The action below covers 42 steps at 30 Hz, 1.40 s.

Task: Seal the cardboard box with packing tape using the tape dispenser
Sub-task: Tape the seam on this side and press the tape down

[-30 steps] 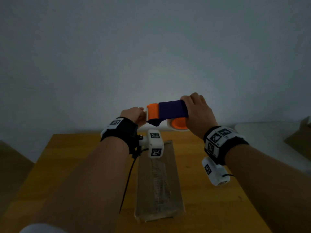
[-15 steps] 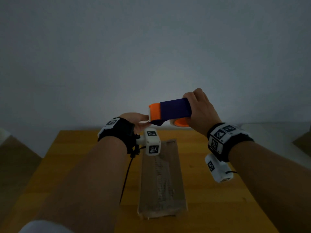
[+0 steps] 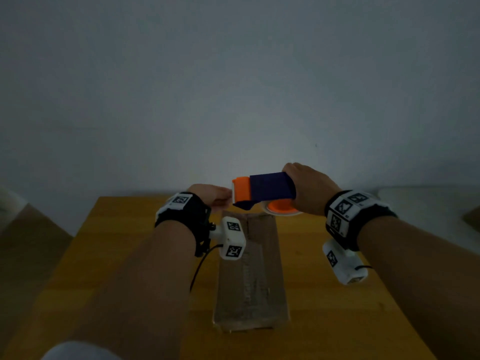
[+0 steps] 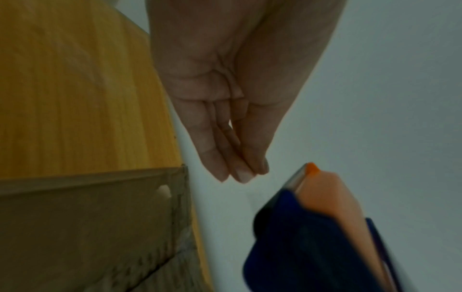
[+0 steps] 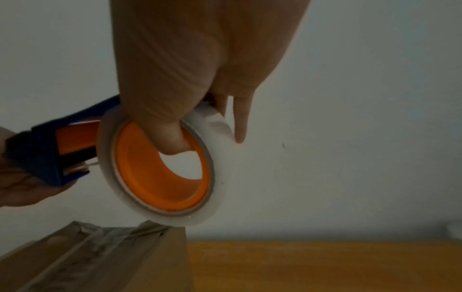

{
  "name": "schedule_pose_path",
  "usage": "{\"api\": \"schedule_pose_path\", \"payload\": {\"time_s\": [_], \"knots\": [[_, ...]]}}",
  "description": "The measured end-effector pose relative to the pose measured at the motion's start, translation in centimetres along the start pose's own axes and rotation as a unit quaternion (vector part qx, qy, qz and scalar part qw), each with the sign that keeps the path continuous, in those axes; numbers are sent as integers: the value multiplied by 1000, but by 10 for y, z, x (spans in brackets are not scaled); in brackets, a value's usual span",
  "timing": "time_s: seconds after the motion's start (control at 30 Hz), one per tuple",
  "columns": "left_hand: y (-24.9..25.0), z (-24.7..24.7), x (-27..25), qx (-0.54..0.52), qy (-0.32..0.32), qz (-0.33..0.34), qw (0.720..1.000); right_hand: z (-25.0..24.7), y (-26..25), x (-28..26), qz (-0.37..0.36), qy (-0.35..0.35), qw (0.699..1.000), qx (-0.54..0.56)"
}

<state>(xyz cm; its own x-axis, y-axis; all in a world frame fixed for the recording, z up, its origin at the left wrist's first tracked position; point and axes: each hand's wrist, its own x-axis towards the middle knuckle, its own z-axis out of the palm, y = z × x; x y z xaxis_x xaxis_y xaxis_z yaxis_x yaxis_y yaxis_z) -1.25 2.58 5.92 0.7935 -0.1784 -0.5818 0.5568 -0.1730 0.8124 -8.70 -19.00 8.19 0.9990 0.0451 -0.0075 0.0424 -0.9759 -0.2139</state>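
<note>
Over the far end of the cardboard box (image 3: 250,268) on the table (image 3: 104,255), we have brought the tape dispenser (image 3: 265,189) lower in our gripping right hand (image 3: 307,192), our left hand (image 3: 211,196) loose-fingered, holding nothing, ready to start taping.

Both forearms extended forward, wrists banded. Right hand (image 3: 307,189) raised, knuckles up, thumb (image 5: 170,136) hooked downward, fingers curled in a grip. Left hand (image 3: 210,194) lower, palm turned inward, fingers (image 4: 225,158) straight, pressed together, thumb laid alongside; holds nothing.
</note>
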Motion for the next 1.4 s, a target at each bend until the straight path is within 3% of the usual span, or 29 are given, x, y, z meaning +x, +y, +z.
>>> {"api": "schedule_pose_path", "payload": {"time_s": [0.27,0.73,1.4], "knots": [[-22,-41,3,46,49,1,998,-16,41,-26,56,-46,995,-64],[-23,-15,12,220,38,10,975,-4,60,-36,126,-43,983,-126],[-24,-7,15,207,84,25,974,8,60,-26,140,-35,984,-108]]}}
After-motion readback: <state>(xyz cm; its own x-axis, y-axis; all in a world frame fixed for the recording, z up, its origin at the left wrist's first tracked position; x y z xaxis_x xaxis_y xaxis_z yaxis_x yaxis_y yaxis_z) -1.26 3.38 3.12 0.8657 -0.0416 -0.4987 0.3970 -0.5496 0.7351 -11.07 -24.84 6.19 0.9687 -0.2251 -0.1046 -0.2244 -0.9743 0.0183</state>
